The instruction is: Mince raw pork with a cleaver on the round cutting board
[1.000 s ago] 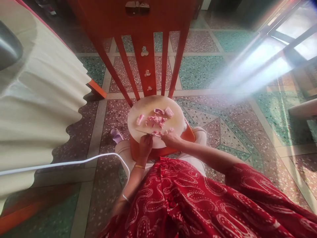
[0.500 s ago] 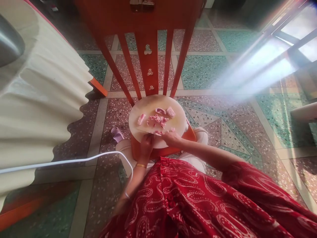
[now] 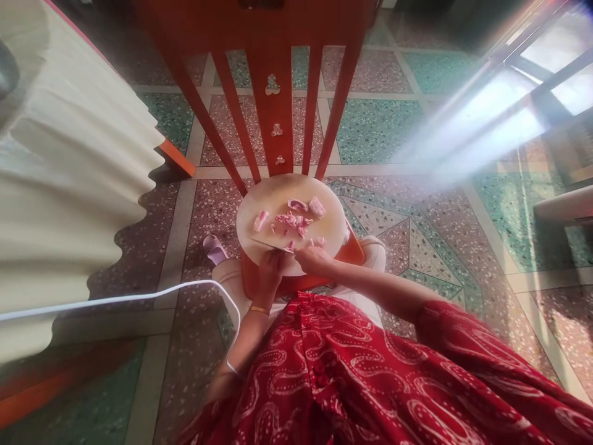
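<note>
Terrazzo floor (image 3: pixel 380 130), orange chair (image 3: pixel 278 93), glare perhaps from a window (image 3: pixel 546 68).

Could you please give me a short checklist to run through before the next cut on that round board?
1. Knife grip: the left hand is closed around the knife: ok.
2. Blade on the board: it lies low over the near part of the cutting board: ok.
3. Holding hand: the right hand rests at the board's near edge, right beside the blade tip; whether the fingertips are tucked back is too small to see: cannot tell.
4. Board support: it sits on an orange stool, overhanging it: cannot tell if steady.
5. Meat pieces: gathered mid-board, none at the edge: ok.
6. White cable: runs close by the left arm: not ok.
</note>
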### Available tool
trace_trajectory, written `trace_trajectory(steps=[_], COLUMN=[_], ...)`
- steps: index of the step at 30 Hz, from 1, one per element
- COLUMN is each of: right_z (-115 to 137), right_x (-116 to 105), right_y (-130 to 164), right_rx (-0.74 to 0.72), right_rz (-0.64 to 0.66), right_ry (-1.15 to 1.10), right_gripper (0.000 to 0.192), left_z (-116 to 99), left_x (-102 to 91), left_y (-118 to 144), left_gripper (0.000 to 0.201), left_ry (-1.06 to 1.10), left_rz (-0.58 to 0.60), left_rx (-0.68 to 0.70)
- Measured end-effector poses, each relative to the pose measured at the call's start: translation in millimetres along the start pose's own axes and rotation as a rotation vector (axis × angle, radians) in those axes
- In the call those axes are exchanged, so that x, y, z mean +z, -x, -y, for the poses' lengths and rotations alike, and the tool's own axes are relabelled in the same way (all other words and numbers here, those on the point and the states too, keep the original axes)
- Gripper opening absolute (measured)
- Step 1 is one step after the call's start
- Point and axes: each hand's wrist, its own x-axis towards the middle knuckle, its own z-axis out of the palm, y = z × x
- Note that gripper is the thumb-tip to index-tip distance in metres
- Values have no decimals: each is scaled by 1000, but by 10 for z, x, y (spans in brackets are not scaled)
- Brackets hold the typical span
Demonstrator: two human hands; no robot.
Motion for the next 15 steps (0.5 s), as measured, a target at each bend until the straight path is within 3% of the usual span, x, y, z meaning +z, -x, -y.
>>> trace_trajectory(steps=[5, 9, 12, 15], right_z=[197, -95, -317, -318], right_x=[-77, -30, -50, -92], right_y=[-234, 11, 192, 249], right_rx=[-59, -15, 45, 66], right_rz=[-18, -26, -35, -42], right_ry=[-59, 10, 5, -18], right_gripper=[26, 38, 34, 32], left_z=[-8, -71, -103, -118], left_x=[-14, -46, -54, -56], left_y=[-27, -26, -19, 2], left_gripper=[25, 23, 22, 22], left_ry=[-30, -37, -34, -40], left_rz=[-5, -28, -55, -73], left_rx=[15, 23, 21, 18])
